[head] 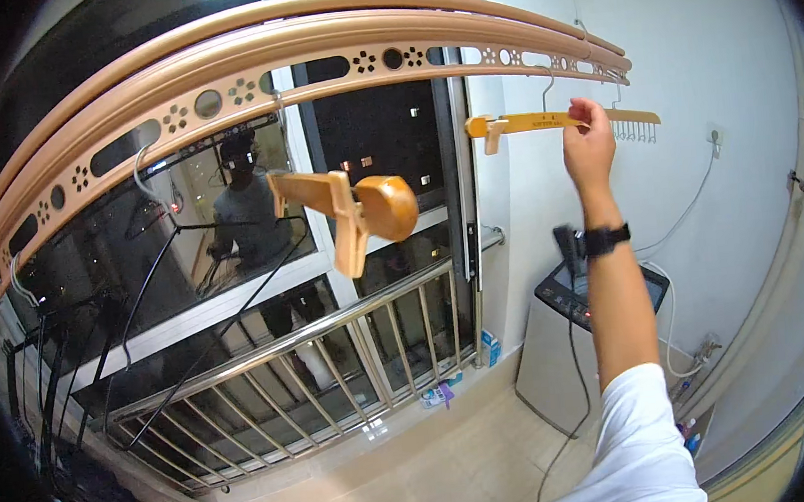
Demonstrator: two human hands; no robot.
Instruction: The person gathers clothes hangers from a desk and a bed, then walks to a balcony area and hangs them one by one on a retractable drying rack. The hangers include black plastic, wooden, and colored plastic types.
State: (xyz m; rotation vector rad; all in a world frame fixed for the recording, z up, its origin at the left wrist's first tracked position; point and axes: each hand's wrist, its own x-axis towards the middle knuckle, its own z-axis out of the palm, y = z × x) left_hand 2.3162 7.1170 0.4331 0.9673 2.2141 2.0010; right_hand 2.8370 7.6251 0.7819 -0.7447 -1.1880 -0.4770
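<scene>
My right hand (590,143), with a black band at the wrist, is raised to the right end of a wooden clip hanger (530,123). Its fingers are closed around that end, and the hanger's metal hook reaches up to the drying rack's lower rail (388,76). A pale clip (495,137) sits near the hanger's left end. Closer to me, a second wooden clip hanger (312,192) hangs from the rack with its rounded end towards me. My left hand is out of view.
Black wire hangers (157,284) hang at the left. Behind them are dark windows and a metal railing (309,329). A top-loading washing machine (552,359) stands by the right wall, a dark cable (582,385) running down its front. Another hanger with small hooks (636,119) hangs beyond my hand.
</scene>
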